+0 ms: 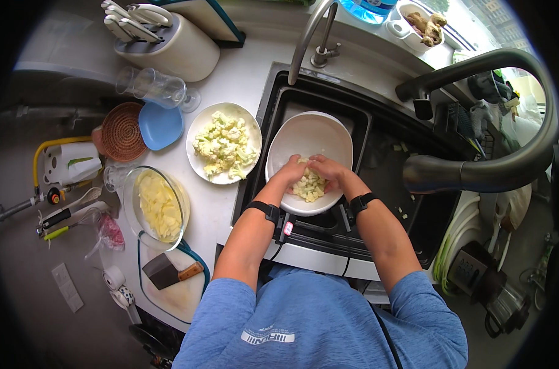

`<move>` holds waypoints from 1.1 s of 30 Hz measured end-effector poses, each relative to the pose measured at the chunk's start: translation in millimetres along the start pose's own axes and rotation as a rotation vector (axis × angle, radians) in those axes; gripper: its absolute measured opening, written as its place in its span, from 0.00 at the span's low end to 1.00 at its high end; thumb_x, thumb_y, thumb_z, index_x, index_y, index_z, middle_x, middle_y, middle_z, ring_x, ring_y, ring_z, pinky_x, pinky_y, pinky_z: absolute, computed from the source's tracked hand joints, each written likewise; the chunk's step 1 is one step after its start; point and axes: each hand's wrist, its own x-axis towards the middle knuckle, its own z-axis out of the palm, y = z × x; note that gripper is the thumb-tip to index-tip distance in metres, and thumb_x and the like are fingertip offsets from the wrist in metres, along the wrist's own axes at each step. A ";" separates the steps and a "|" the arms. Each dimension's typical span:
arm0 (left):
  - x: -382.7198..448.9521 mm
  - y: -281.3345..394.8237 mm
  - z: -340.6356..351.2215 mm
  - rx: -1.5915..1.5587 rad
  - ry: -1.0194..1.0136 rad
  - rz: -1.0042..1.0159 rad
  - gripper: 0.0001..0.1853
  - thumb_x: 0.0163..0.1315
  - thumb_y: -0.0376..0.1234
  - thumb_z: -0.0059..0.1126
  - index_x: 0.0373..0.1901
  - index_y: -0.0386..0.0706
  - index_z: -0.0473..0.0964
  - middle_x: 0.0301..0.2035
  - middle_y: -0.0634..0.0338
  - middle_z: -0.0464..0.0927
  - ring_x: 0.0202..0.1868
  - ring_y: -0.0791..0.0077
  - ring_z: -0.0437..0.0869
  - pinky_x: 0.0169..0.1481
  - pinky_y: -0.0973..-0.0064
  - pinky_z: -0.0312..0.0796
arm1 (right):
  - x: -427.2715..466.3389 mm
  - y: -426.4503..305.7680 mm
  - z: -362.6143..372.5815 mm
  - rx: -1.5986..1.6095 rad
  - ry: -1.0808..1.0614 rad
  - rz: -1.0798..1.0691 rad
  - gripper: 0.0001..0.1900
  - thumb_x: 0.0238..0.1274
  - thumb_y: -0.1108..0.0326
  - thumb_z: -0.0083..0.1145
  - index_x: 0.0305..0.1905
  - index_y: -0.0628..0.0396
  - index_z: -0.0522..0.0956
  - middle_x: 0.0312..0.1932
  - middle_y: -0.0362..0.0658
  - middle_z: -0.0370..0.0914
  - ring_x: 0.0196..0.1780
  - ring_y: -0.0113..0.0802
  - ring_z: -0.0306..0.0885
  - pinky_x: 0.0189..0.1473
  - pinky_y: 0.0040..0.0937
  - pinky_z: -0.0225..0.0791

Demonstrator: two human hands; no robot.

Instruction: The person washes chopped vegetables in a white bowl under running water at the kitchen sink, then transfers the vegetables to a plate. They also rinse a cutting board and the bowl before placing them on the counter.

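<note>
Both of my hands are inside a white bowl [318, 133] over the black sink. My left hand [295, 172] and my right hand [326, 170] cup a heap of cauliflower pieces [310, 184] from either side; their lower fingers are partly hidden by the pieces. A white plate [194, 159] of cauliflower florets [224, 143] stands on the counter left of the sink. Nearer me on that side, a glass bowl [183, 212] holds pale yellow slices [158, 205]. A cleaver [162, 271] with a wooden handle lies on a cutting board [171, 300].
A curved metal faucet [302, 44] rises behind the sink [316, 99]; a large dark faucet [505, 175] arches over its right side. Clear glasses [162, 87], a blue dish [161, 127], a woven basket [124, 131] and a knife block [182, 48] stand at the left.
</note>
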 end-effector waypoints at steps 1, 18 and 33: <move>-3.6 -0.6 0.5 -0.054 -0.026 0.001 0.37 0.76 0.51 0.46 0.82 0.56 0.47 0.67 0.49 0.71 0.62 0.52 0.81 0.51 0.42 0.81 | 2.0 1.9 1.7 0.048 -0.015 0.006 0.31 0.77 0.47 0.50 0.79 0.38 0.58 0.76 0.49 0.63 0.72 0.52 0.69 0.54 0.61 0.79; -48.7 3.0 20.2 -0.687 -0.160 0.066 0.26 0.80 0.44 0.41 0.77 0.57 0.58 0.62 0.52 0.75 0.56 0.52 0.85 0.47 0.47 0.86 | 9.5 23.1 22.0 0.087 0.342 -0.433 0.22 0.74 0.53 0.54 0.59 0.59 0.80 0.51 0.49 0.85 0.54 0.43 0.83 0.54 0.38 0.75; -74.3 25.7 29.7 -0.649 0.024 0.263 0.31 0.77 0.48 0.43 0.79 0.60 0.54 0.65 0.56 0.72 0.58 0.61 0.82 0.50 0.53 0.80 | -11.8 0.8 30.9 0.007 0.712 -0.693 0.21 0.73 0.52 0.58 0.55 0.60 0.82 0.44 0.53 0.86 0.48 0.42 0.84 0.51 0.37 0.75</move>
